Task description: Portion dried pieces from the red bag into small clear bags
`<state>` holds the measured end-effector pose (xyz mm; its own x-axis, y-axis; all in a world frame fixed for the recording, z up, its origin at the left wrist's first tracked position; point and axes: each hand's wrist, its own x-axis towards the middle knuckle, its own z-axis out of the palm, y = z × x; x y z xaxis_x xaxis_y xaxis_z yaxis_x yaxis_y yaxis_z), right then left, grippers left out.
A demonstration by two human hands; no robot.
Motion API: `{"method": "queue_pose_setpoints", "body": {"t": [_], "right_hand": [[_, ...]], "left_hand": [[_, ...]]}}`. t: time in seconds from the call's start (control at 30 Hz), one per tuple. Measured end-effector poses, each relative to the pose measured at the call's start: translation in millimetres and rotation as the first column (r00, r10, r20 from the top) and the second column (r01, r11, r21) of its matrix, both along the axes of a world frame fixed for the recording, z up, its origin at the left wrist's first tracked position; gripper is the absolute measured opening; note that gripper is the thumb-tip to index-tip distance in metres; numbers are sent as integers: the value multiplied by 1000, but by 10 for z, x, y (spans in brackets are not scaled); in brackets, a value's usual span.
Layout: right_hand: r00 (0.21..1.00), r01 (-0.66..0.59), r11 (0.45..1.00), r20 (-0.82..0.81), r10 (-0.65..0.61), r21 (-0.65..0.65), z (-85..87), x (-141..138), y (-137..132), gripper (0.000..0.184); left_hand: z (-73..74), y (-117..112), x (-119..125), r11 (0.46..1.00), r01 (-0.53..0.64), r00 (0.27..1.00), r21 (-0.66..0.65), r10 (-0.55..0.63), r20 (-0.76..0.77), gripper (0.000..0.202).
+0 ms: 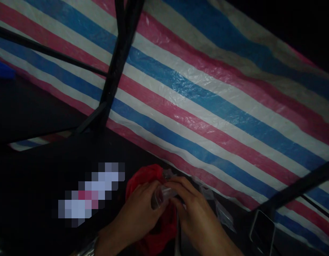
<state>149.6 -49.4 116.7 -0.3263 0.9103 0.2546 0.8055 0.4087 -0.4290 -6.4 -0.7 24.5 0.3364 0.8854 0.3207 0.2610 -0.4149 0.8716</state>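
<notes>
My left hand (pixel 141 204) and my right hand (pixel 189 199) meet at the lower middle, fingers closed. Between them they pinch a small clear plastic bag (pixel 166 193), partly hidden by the fingers. Just behind and below both hands lies a red plastic bag (pixel 144 174), its mouth and contents mostly covered. Right of my right hand, loose clear plastic bags (pixel 224 215) rest on the dark surface. A watch or bracelet (pixel 88 249) is on my left wrist.
A phone-like device (pixel 262 233) stands at the lower right. Left lies a pale, pixelated item (pixel 89 195). Behind, a striped plastic sheet (pixel 180 106) hangs across dark frame poles (pixel 113 74). Something blue (pixel 3 69) sits at the far left edge. The scene is dim.
</notes>
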Motion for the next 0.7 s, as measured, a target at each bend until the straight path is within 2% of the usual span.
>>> {"method": "queue_pose_setpoints", "body": {"t": [0.07, 0.13, 0.27, 0.33, 0.4, 0.47, 0.53, 0.63, 0.7], "right_hand": [[998, 60, 997, -34, -58, 58, -48, 1, 22, 48], [993, 118, 992, -10, -118, 36, -96, -17, 49, 47], [952, 168, 972, 285, -116, -166, -244, -69, 124, 49], [904, 173, 967, 419, -81, -187, -354, -85, 168, 48], [884, 164, 968, 463, -60, -189, -470, -84, 210, 50], [909, 162, 963, 412, -61, -214, -575, -68, 242, 51], [955, 152, 955, 288, -75, -254, -649, -46, 259, 48], [995, 84, 934, -20, -97, -347, -693, -18, 267, 47], [966, 50, 917, -215, -146, -396, -689, 4, 268, 51]], "left_hand": [[-40, -8, -77, 997, 11, 992, -78, -2, 124, 15], [-34, -5, -163, 991, 9, 978, -131, 19, 209, 16], [28, 85, -268, 980, -76, 982, -184, 105, 157, 18], [14, 134, -282, 974, -108, 983, -199, 134, 127, 20], [-37, 148, -281, 973, -116, 988, -198, 134, 81, 21], [-99, 128, -273, 973, -116, 992, -200, 124, 27, 22], [-150, 101, -262, 969, -115, 993, -217, 118, -3, 21], [-193, 100, -240, 960, -103, 994, -259, 107, 2, 21], [-202, 123, -231, 951, -106, 993, -292, 114, 10, 20]]}}
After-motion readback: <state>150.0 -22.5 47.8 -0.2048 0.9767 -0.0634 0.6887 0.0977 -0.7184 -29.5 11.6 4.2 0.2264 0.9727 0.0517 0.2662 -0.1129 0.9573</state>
